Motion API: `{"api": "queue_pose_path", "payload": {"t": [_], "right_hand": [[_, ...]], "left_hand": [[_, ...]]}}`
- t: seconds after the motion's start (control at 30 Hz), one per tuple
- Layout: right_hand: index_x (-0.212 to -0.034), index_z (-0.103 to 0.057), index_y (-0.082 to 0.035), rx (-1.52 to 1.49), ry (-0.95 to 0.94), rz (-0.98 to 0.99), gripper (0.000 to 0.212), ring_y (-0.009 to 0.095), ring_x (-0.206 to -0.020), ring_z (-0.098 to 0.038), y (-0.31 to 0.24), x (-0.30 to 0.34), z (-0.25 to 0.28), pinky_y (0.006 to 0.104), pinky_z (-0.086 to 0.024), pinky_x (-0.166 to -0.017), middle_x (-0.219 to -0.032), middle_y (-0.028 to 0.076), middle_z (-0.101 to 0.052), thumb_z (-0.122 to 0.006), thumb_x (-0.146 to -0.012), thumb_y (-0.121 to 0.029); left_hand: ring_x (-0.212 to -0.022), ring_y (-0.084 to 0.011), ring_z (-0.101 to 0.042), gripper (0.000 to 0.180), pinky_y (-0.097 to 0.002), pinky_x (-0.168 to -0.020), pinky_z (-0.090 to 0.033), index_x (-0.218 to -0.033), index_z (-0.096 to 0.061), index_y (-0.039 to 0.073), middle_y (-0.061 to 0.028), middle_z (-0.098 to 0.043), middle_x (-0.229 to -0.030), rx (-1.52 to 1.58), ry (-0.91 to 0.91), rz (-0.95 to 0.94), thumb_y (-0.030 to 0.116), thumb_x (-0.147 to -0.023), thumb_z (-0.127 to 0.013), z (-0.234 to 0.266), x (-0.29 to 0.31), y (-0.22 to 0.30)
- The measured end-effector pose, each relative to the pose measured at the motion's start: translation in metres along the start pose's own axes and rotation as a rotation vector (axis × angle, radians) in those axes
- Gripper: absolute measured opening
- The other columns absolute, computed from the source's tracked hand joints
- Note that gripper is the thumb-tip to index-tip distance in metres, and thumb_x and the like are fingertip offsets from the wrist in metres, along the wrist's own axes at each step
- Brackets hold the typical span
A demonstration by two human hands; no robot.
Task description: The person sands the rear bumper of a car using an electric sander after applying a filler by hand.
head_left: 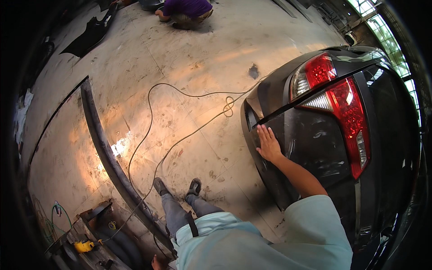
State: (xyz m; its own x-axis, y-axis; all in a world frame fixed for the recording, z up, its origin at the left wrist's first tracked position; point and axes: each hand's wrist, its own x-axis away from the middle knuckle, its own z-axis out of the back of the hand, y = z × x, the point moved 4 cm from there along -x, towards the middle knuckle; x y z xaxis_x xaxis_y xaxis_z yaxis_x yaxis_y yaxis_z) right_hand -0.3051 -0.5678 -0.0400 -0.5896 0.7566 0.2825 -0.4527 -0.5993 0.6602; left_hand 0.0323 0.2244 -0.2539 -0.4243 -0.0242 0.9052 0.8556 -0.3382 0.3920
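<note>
My right hand (268, 144) rests flat on the dark body of a car (315, 139), near the corner of its rear bumper, with its fingers stretched out and pointing forward. A gap runs across the panels just beyond the fingertips. Farther right, the red and clear tail light (347, 126) sits in two parts on either side of this gap. Low in the picture, my left hand (156, 263) hangs by my side, mostly cut off by the lower edge. Its fingers are too small and hidden to read.
A thin cable (189, 136) loops over the concrete floor (202, 157) past my feet. To the left lies a long dark beam (101, 141). A yellow tool (84, 245) sits on a rack at lower left. A person in purple (186, 9) crouches far ahead.
</note>
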Motion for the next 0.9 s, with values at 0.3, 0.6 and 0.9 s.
{"api": "queue_pose_path", "payload": {"t": [0.3, 0.6, 0.9], "right_hand": [[-0.143, -0.022, -0.001, 0.113, -0.123, 0.177, 0.080, 0.023, -0.141, -0.008, -0.034, -0.025, -0.009, 0.0420, -0.003, -0.114, -0.153, 0.010, -0.014, -0.042, -0.087, -0.054], [-0.144, -0.020, -0.003, 0.096, -0.327, 0.417, 0.083, 0.020, -0.141, -0.009, -0.032, 0.015, -0.023, 0.0407, -0.002, -0.114, -0.152, 0.007, -0.017, -0.043, -0.086, -0.057], [-0.142, -0.028, -0.002, 0.282, -0.490, 0.653, 0.083, 0.026, -0.141, -0.011, -0.084, 0.063, -0.062, 0.0477, -0.001, -0.113, -0.150, 0.010, -0.022, -0.041, -0.084, -0.061]], "left_hand": [[-0.079, -0.0190, -0.054, 0.038, -0.0348, -0.067, -0.046, -0.107, -0.050, 0.000, -0.0071, -0.054, -0.087, -0.042, 0.179, -0.072, 0.032, -0.087, -0.059, -0.021, 0.032, 0.028], [-0.088, -0.0227, -0.057, 0.054, -0.0427, -0.073, -0.045, -0.123, -0.041, 0.015, -0.0070, -0.057, -0.100, -0.017, 0.315, 0.066, 0.044, -0.083, -0.062, -0.006, 0.080, 0.009], [-0.102, -0.0250, -0.055, 0.062, -0.0442, -0.086, -0.041, -0.129, -0.037, 0.012, -0.0126, -0.055, -0.115, -0.010, 0.326, -0.086, 0.046, -0.083, -0.059, -0.014, 0.085, 0.035]]}}
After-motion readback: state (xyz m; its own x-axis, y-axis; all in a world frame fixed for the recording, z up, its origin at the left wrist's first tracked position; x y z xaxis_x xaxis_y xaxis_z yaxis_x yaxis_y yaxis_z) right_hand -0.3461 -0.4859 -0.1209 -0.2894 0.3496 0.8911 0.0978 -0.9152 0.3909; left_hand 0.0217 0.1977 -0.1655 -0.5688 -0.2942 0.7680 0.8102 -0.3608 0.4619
